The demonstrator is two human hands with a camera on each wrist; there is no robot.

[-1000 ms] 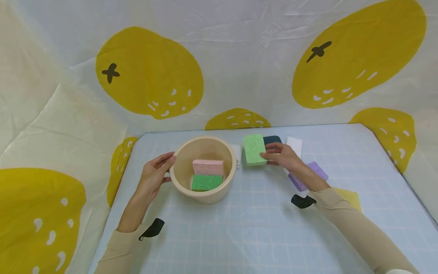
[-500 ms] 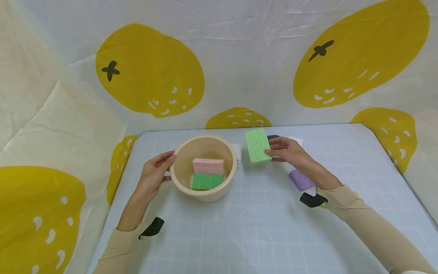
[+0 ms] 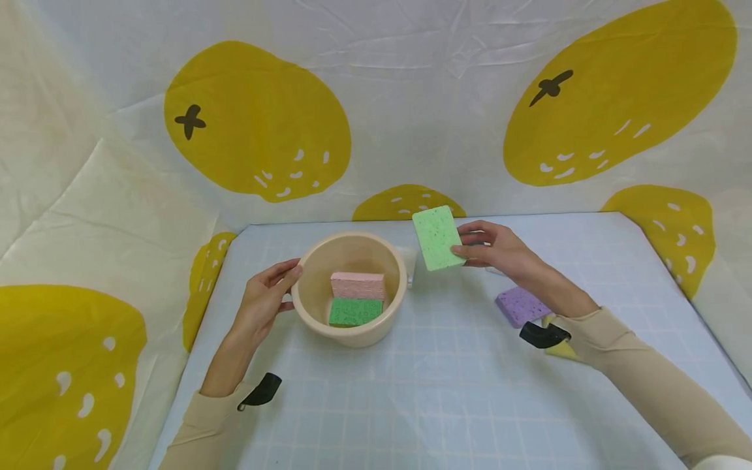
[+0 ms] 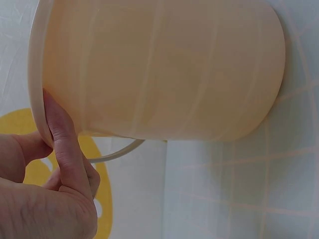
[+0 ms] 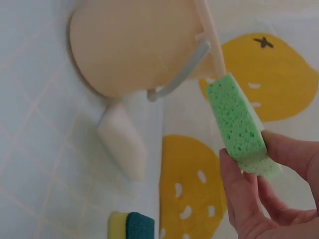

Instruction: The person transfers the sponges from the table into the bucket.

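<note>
**Covered, Cropped and Blurred**

In the head view, the right hand [image 3: 493,248] and forearm cover all but a sliver of a white piece [image 3: 496,270] right of centre. The right sleeve [image 3: 623,359] hides much of a yellow piece [image 3: 564,350]. The bucket [image 4: 164,69] runs off the top edge of both wrist views. In the right wrist view, a white block [image 5: 122,142] left of centre is blurred, and the bottom edge crops a teal-and-yellow sponge [image 5: 131,227].
</note>
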